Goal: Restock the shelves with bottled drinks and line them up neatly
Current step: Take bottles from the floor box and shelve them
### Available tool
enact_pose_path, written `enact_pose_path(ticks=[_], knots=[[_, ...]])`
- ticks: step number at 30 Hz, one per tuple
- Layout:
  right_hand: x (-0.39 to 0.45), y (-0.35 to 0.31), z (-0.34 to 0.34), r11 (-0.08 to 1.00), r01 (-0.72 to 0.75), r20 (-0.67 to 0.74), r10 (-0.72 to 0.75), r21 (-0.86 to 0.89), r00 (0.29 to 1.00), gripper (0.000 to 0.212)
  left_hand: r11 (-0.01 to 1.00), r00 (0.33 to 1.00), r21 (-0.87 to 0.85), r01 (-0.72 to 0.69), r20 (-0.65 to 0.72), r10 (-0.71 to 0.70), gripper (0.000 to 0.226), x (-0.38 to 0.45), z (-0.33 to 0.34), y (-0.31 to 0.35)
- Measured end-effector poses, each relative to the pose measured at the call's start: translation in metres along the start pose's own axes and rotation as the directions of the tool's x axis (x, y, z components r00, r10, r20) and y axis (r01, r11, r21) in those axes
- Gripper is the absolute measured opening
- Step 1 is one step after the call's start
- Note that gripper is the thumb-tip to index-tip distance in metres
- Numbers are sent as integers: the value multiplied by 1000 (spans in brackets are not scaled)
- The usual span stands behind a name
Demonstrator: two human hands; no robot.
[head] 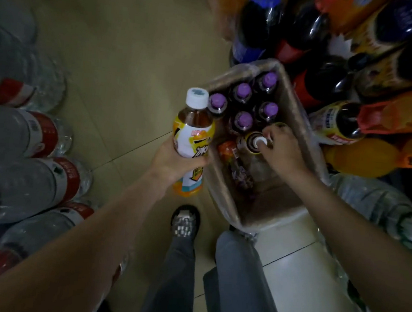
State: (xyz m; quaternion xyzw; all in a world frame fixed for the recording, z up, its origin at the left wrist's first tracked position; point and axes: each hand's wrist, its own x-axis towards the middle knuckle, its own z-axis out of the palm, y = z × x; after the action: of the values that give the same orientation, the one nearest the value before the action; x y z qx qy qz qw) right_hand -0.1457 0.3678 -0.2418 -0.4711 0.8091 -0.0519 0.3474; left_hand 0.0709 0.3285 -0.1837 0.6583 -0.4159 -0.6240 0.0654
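Gripping an iced-tea bottle around its middle, the person's left hand holds it upright just outside the near-left wall of a cardboard box, its white cap pointing up and its yellow-and-white label facing us. Just to the right of that grip, the right hand reaches down into the box, fingertips pinching the white cap of a second bottle that stands among the others; how firmly it holds I cannot tell, but the fingers curl round the cap. Beyond that hand, five purple-capped bottles stand upright in two rows toward the far end of the box, and just left of the pinched bottle another bottle with an orange label lies tilted against the wall. Nearer than the right hand, the box floor shows bare. Plastic wrap clings around the box's outside. Farther right of the box, large dark cola bottles and orange soda bottles lie packed together. Well to the left of the left arm, big clear water bottles with red labels are stacked on their sides. Below both hands, the person's grey trouser legs and one patterned shoe stand on a tan tiled floor.
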Motion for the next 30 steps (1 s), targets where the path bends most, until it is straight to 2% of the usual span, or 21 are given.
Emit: enact_pose_path(ticks=[2, 4, 9, 11, 14, 19, 22, 25, 28, 30], knots=[[8, 18, 23, 985, 44, 103, -27, -166, 994, 43, 999, 1000, 45, 0, 9, 0, 35, 6, 1, -1], [19, 27, 36, 963, 100, 155, -62, -251, 986, 53, 994, 999, 110, 6, 34, -10, 41, 14, 5, -3], [30, 20, 43, 883, 168, 182, -96, -438, 979, 45, 985, 996, 175, 9, 85, -24, 37, 20, 12, -7], [18, 15, 34, 886, 162, 195, -83, -435, 977, 43, 985, 997, 173, 23, 75, -37, 33, 15, 13, -4], [-6, 5, -11, 934, 118, 140, -74, -338, 987, 46, 986, 993, 161, 40, 103, -57, 26, -3, 12, 17], [-59, -42, -161, 973, 148, 80, -136, -176, 987, 34, 987, 981, 154, -49, 191, 19, 31, -72, 6, 125], [-119, -85, -264, 976, 185, -69, -194, -117, 979, 29, 973, 964, 168, -160, 239, 118, 39, -136, -1, 210], [-188, -126, -366, 969, 217, -268, -242, -119, 933, 29, 943, 924, 141, -300, 289, 251, 42, -208, -6, 293], [-262, -158, -454, 975, 217, -490, -214, -51, 845, 32, 892, 861, 99, -440, 329, 388, 33, -283, 1, 364], [-309, -169, -503, 978, 204, -645, -124, 51, 754, 33, 861, 821, 80, -503, 356, 447, 32, -327, 11, 402]])
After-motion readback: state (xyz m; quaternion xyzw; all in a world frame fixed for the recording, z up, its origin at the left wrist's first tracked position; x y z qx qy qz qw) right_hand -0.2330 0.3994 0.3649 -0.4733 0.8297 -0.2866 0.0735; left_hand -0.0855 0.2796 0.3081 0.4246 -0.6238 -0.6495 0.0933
